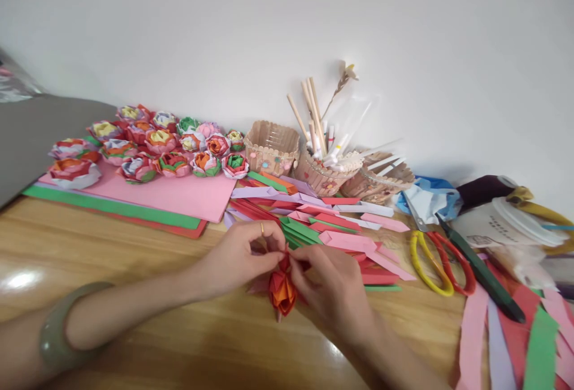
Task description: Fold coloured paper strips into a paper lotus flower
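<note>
Both hands meet over the wooden table around a small red and orange folded paper flower (pixel 282 294). My left hand (pixel 251 252), with a ring on one finger, pinches the flower's red upper end from the left. From the right, my right hand (pixel 329 276) is closed at the same spot, thumb and forefinger pressed together. The orange part hangs below the fingertips. What exactly lies between the fingertips is partly hidden. Just beyond the hands lies a pile of folded paper strips (pixel 345 240) in pink, red, green, purple and white.
Several finished paper flowers (pixel 161 139) sit at the back left on coloured paper sheets (pixel 201 195). Behind the strips stand craft-stick baskets (pixel 273 148), one holding wooden sticks and pens. Scissors (pixel 442 261), a dark green cutter-like tool (pixel 482 270) and a plastic tub (pixel 506 222) lie right.
</note>
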Tool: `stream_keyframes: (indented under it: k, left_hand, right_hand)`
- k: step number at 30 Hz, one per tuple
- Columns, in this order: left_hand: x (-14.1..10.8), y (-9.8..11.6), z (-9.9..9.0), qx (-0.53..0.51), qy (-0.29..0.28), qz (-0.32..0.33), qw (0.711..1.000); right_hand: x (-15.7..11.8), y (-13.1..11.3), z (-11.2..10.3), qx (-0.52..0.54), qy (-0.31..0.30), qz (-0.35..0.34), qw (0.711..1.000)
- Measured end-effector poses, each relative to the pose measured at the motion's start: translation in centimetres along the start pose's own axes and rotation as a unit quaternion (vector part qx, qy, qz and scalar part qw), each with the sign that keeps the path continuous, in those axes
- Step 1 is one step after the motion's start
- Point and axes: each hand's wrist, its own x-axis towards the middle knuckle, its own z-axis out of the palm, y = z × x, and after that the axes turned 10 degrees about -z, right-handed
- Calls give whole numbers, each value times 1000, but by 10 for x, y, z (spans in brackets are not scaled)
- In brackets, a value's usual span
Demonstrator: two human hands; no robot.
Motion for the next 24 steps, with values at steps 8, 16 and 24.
stream_keyframes:
  k: [8, 16, 24]
  left_hand:
    - [2, 1, -1, 42, 27, 10, 999]
    - [7, 2, -3, -61, 8, -86, 994]
    - [8, 5, -8, -64, -21, -92, 993]
  right_hand:
    - [-1, 1, 0, -52, 66, -45, 995]
    - [12, 4, -11, 254, -22, 189, 948]
    - [15, 8, -17, 320, -57, 210, 922]
